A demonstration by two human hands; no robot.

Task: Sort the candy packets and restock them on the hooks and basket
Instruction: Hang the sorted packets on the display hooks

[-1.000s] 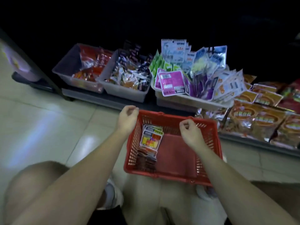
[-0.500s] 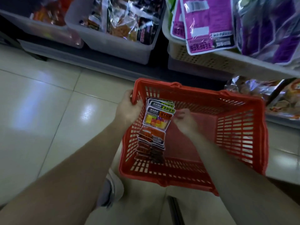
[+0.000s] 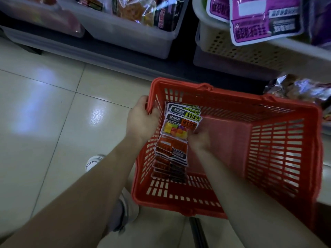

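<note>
Left grip (image 3: 142, 120) is wrapped round the left rim of the basket (image 3: 279, 151). Packets (image 3: 176, 140) are stacked against the basket's left inner wall. Right grip (image 3: 198, 141) is curled at the top packet's right edge; can't tell whether it's pinching.

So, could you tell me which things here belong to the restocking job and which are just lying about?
Job: red plastic basket; stack of colourful candy packets; left hand gripping the basket rim; right hand at the packets' edge.
Lying about: grey plastic bin; silvery foil snack bags; white shoe.
</note>
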